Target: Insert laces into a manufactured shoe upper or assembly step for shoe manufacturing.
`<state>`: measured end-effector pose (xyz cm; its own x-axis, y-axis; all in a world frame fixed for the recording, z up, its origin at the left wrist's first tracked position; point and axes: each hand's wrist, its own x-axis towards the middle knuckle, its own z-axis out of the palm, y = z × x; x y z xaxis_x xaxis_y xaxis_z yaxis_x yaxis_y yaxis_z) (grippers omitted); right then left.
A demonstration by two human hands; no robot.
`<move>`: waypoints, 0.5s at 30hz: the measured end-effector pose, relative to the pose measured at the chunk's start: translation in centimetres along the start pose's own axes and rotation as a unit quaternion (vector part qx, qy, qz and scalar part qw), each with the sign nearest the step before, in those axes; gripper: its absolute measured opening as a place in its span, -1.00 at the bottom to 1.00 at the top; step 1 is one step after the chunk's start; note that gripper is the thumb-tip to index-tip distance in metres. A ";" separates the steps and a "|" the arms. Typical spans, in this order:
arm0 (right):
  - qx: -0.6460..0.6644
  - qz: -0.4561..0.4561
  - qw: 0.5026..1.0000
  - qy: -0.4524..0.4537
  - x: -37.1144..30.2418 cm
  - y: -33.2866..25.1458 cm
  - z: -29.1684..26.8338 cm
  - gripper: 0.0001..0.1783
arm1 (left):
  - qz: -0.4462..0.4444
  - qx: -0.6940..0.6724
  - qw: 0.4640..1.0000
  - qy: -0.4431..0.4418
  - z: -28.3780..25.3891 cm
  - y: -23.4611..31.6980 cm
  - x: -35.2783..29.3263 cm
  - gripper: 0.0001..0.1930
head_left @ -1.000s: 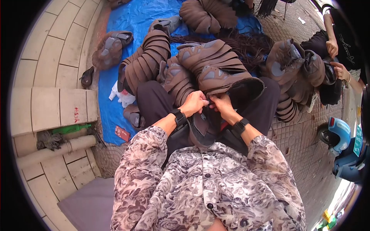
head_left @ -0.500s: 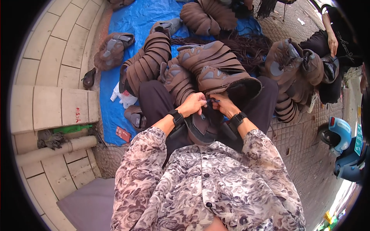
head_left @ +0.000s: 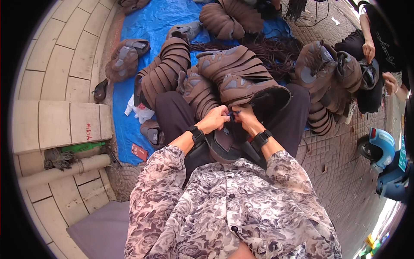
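Note:
A brown shoe upper [head_left: 224,140] with a dark lining lies between my thighs, its rounded end toward me. My left hand [head_left: 213,120] is closed at its far edge, thumb and fingers pinched together. Close beside it, my right hand [head_left: 247,117] is closed on the same edge. A small dark-blue piece shows between the fingertips; whether it is a lace or part of the lining I cannot tell. Just beyond my hands, a nested stack of brown and grey shoe uppers [head_left: 241,82] leans across my lap, its open end to the right.
More stacked uppers [head_left: 166,64] lie on a blue tarp [head_left: 129,99], with dark brown laces [head_left: 276,54] heaped behind. At right, another person's hand [head_left: 368,51] is by an upper [head_left: 348,73]. A blue scooter [head_left: 381,144] stands right; a tiled step [head_left: 64,125] borders the left.
My hands have drawn slightly closer together at the upper's edge. At far right, the other person's second hand has come into view, apart from the upper.

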<state>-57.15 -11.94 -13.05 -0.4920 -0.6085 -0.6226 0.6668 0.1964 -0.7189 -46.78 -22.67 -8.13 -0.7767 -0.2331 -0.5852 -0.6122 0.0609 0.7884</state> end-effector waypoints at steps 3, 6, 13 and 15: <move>0.107 0.091 0.989 -0.046 1.0 0.8 -1.3 -0.91 | 0.011 -0.034 0.999 -0.015 -0.1 -0.1 -0.2 -0.86; 0.217 0.127 0.962 -0.103 1.5 1.1 -2.0 -0.89 | 0.004 -0.047 0.999 0.007 0.3 0.2 -0.2 -0.86; -0.090 0.083 0.991 -0.059 -2.8 -3.5 0.1 -0.81 | 0.016 0.024 0.998 0.058 0.4 0.4 -0.4 -0.92; -0.118 0.067 0.984 -0.112 -2.8 -3.6 -0.2 -0.81 | 0.023 0.043 0.997 0.051 0.3 0.5 -0.5 -0.91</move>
<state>-58.27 -10.78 -8.82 -0.2544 -0.7138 -0.6526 0.5562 0.4440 -0.7025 -46.81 -22.22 -7.50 -0.7874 -0.3260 -0.5232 -0.5907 0.1563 0.7916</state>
